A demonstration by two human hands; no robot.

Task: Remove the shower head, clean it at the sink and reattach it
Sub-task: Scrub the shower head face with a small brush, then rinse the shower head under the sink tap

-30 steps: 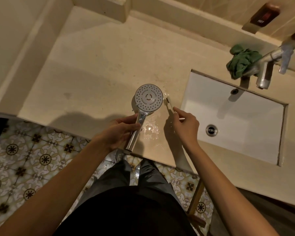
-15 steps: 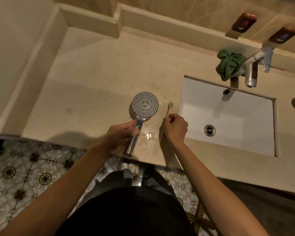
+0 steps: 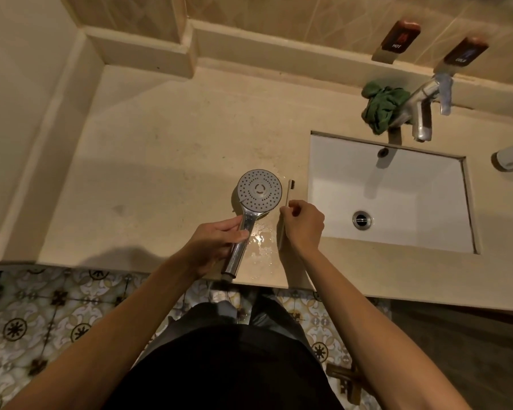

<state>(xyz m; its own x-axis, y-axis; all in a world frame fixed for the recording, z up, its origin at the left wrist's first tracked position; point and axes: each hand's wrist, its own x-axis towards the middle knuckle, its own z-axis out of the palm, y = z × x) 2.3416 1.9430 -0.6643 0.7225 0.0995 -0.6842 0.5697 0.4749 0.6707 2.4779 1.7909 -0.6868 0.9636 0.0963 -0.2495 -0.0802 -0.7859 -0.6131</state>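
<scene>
1. The shower head (image 3: 259, 193) is over the countertop (image 3: 166, 161), just left of the sink (image 3: 388, 196), with its round nozzle face turned up and its chrome handle running back toward the counter's front edge.
2. The left hand (image 3: 216, 242) grips the handle around its middle, the thumb lying across the top and the fingers curled underneath.
3. A toothbrush (image 3: 288, 199) stands just right of the nozzle face, bristled end pointing away from the person; whether it touches the shower head cannot be told.
4. The right hand (image 3: 304, 224) holds the toothbrush in a pinch, fingers curled round its shaft, whose lower end shows below the hand.
5. A small puddle of water (image 3: 261, 241) glistens on the counter between the two hands.
6. The sink is a white rectangular basin with a metal drain (image 3: 361, 220).
7. A chrome faucet (image 3: 421, 113) reaches over the basin's far edge, with a crumpled green cloth (image 3: 381, 109) just beside it on the left.
8. On the wall above are two dark tags, one reading HOT (image 3: 400, 37), the other blurred.
</scene>
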